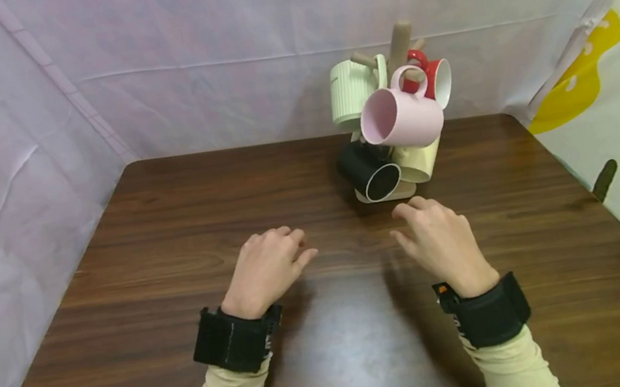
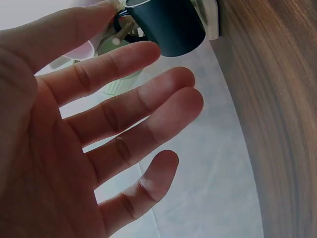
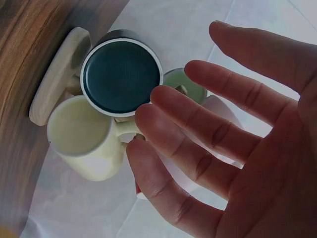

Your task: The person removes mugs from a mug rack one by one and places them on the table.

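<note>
Overall, the head view gives the whole layout: a pale wooden mug tree stands at the rear of a dark wood-grain table, right of centre, bearing five mugs. Upper tier: a ribbed pale-green mug, a smooth pink mug in front, and a red mug with white interior, partly behind the pink. Lower tier: a black mug and a cream-yellow mug. Left hand and right hand are both open and bare-palmed, the right just in front of the tree's base. Palms are hidden from the head camera; both wrist views show them, fingers extended and apart. Left wrist view alone shows the black mug's handle, a peg tip at its loop. Right wrist view looks squarely into the black mug: dark interior, white rim; the cream-yellow mug's plain interior also shows. Pink mug's mouth faces left, interior partly shaded.
</note>
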### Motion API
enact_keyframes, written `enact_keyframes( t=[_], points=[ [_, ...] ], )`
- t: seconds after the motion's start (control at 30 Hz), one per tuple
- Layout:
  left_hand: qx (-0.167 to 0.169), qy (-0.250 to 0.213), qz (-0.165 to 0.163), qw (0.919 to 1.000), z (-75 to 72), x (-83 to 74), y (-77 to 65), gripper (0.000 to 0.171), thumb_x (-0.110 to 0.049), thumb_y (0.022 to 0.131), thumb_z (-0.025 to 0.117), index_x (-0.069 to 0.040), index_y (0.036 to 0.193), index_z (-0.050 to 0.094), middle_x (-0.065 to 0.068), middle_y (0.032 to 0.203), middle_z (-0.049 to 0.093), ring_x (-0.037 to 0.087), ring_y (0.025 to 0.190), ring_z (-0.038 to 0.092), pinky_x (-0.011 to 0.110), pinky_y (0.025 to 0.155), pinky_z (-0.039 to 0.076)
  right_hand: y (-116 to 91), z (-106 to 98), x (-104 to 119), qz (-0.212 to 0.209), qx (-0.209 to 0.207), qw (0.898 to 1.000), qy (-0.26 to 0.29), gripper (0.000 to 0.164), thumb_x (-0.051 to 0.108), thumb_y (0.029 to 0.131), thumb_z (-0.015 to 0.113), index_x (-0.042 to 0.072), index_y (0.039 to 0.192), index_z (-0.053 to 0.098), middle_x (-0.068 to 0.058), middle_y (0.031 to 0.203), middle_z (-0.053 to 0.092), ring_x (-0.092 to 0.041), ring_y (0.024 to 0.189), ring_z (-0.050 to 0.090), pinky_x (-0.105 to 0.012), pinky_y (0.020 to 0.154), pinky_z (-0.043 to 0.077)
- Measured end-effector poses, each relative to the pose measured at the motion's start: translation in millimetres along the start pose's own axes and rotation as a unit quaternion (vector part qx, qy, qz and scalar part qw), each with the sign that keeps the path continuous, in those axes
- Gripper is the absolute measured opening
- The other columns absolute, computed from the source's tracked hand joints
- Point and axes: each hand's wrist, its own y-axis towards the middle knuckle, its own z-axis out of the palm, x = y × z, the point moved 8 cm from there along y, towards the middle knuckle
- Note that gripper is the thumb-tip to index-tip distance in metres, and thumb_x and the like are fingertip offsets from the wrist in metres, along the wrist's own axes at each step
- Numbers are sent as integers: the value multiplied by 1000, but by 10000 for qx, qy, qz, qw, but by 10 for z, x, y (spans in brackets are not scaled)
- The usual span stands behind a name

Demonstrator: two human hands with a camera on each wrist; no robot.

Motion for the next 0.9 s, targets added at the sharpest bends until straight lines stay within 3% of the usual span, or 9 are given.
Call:
enact_keyframes(
  t=[0.43, 0.7, 0.9],
  points=[
    [-40, -107, 113, 9999, 20, 7, 39, 22, -28, 96, 72, -8, 88, 72, 1, 73, 61, 17, 63, 60, 33, 54, 49, 107, -68, -59, -23, 84, 10000, 21, 25, 14, 84, 80, 1, 103, 71, -17, 103, 68, -43, 89, 66, -62, 61, 52],
    [-69, -44, 147, 9999, 28, 21, 33, 23, -30, 97, 71, -7, 92, 74, 4, 77, 66, 21, 65, 64, 37, 56, 52, 398, -465, -196, 12, -609, 9981, -35, 24, 12, 85, 78, 0, 104, 68, -19, 101, 66, -43, 86, 64, -64, 61, 50],
    [-40, -71, 133, 9999, 53, 25, 7, 23, -29, 96, 71, -6, 93, 74, 5, 79, 67, 22, 67, 65, 38, 56, 53, 577, -602, -321, -18, -1099, 9939, 108, 33, 8, 85, 78, -4, 112, 65, -24, 110, 63, -45, 98, 59, -65, 74, 49]
  ],
)
